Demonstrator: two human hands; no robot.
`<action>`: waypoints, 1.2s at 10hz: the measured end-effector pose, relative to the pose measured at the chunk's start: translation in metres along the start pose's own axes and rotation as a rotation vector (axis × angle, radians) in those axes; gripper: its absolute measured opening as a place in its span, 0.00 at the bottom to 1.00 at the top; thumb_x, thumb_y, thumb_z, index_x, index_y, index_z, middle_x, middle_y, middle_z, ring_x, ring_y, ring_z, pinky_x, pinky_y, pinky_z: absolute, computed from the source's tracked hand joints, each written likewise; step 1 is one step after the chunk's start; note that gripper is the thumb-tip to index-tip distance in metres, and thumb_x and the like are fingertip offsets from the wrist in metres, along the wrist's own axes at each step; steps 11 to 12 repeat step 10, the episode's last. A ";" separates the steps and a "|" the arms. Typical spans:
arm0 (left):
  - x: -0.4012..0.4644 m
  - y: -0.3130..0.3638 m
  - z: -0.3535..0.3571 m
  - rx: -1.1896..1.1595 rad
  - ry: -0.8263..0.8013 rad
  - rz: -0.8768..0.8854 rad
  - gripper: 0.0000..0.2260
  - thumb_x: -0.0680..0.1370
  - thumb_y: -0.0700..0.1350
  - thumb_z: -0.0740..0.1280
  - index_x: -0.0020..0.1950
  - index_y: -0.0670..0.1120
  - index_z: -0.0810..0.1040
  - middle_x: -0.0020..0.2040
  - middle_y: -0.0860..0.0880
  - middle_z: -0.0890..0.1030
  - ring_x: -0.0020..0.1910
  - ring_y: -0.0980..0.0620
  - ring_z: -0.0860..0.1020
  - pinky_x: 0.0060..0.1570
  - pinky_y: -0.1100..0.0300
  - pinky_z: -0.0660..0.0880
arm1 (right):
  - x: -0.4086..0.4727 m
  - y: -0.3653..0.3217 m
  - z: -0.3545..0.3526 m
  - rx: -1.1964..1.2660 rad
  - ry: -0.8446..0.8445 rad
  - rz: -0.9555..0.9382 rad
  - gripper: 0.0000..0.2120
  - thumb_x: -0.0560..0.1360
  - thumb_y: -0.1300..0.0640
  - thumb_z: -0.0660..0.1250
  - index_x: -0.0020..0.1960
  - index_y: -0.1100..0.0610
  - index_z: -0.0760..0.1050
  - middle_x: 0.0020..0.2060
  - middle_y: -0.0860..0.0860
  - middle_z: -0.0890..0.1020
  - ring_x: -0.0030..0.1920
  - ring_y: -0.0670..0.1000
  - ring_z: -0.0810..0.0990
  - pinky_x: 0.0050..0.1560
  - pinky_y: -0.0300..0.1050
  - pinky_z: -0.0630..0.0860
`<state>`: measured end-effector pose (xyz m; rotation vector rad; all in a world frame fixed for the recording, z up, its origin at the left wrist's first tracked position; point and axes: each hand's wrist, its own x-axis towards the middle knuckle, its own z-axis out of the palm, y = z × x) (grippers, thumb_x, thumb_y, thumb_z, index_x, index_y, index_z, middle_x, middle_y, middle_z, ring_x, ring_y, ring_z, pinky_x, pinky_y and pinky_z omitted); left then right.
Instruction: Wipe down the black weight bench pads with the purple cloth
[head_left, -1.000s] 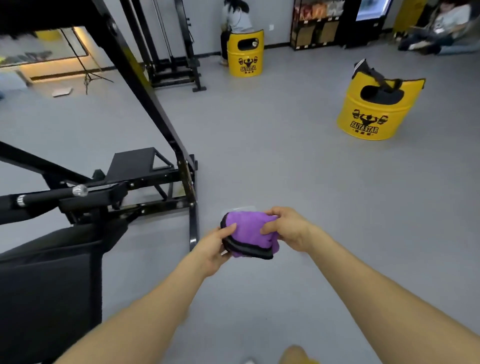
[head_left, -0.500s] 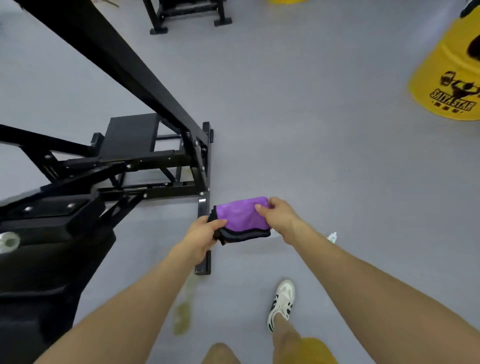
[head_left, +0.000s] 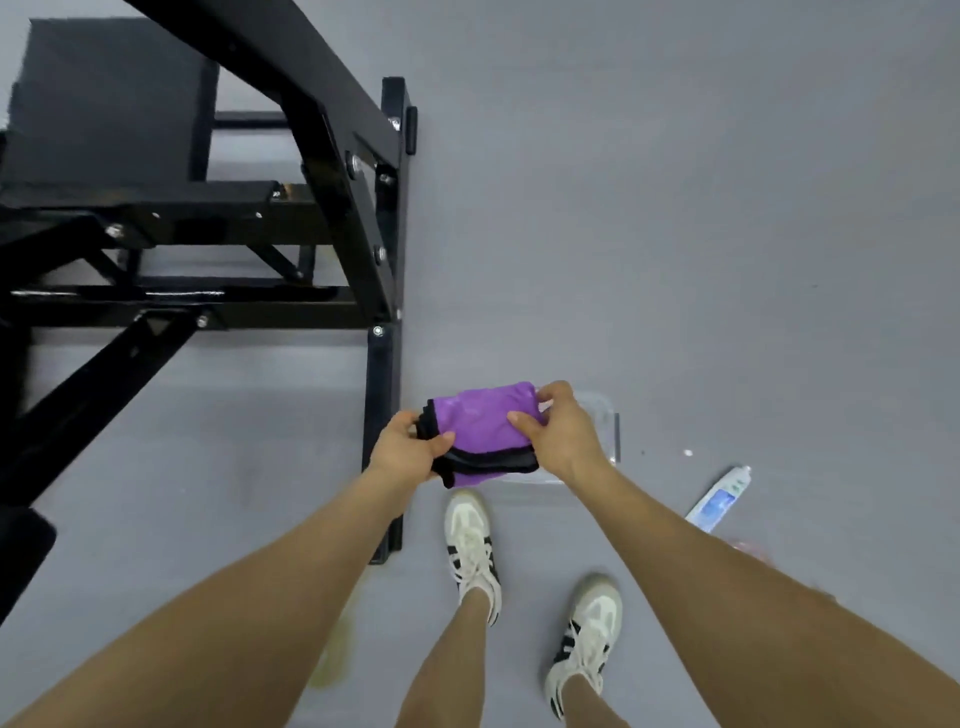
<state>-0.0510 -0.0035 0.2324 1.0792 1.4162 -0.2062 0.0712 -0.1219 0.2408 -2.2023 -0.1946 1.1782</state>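
Head view shows the purple cloth (head_left: 480, 423), folded with a black trim along its near edge, held out over the grey floor (head_left: 675, 234) just right of the black frame's (head_left: 332, 171) floor bar. The left hand (head_left: 408, 452) pinches the cloth's left end, thumb on top; the right hand (head_left: 558, 431) grips its right end, fingers curled over the fold.

By my reading, this is the preparing step: the cloth is being folded or readied, and no wiping has begun. The next move calls for turning left of the frame's upright toward a dark padded surface (head_left: 104, 98) and laying the cloth flat on it.

Beyond the cloth to the right, a clear container (head_left: 605, 431) sits on the floor, and farther right lies a white tube (head_left: 719, 499) with a blue label; its writing is too small to read. Near the cloth's lower side stand two white striped shoes (head_left: 470, 545), with no brand name legible.
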 end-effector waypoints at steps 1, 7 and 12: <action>0.072 -0.023 0.012 0.014 0.019 -0.083 0.15 0.74 0.35 0.69 0.58 0.40 0.71 0.56 0.41 0.77 0.54 0.41 0.78 0.50 0.49 0.79 | 0.065 0.040 0.035 0.010 -0.016 0.054 0.14 0.74 0.62 0.67 0.54 0.56 0.63 0.41 0.54 0.73 0.44 0.56 0.76 0.50 0.53 0.74; 0.270 -0.101 0.085 0.252 0.241 0.070 0.19 0.68 0.40 0.75 0.50 0.46 0.67 0.54 0.47 0.70 0.48 0.47 0.76 0.52 0.55 0.76 | 0.235 0.149 0.104 -0.469 0.229 -0.270 0.09 0.75 0.67 0.59 0.55 0.61 0.68 0.54 0.57 0.67 0.49 0.58 0.72 0.41 0.47 0.72; 0.242 -0.110 0.074 0.886 -0.034 0.475 0.18 0.77 0.39 0.62 0.67 0.48 0.70 0.66 0.48 0.70 0.62 0.45 0.72 0.62 0.51 0.71 | 0.219 0.135 0.085 -0.869 -0.014 -0.299 0.23 0.76 0.64 0.59 0.70 0.52 0.66 0.69 0.55 0.60 0.67 0.58 0.61 0.63 0.50 0.65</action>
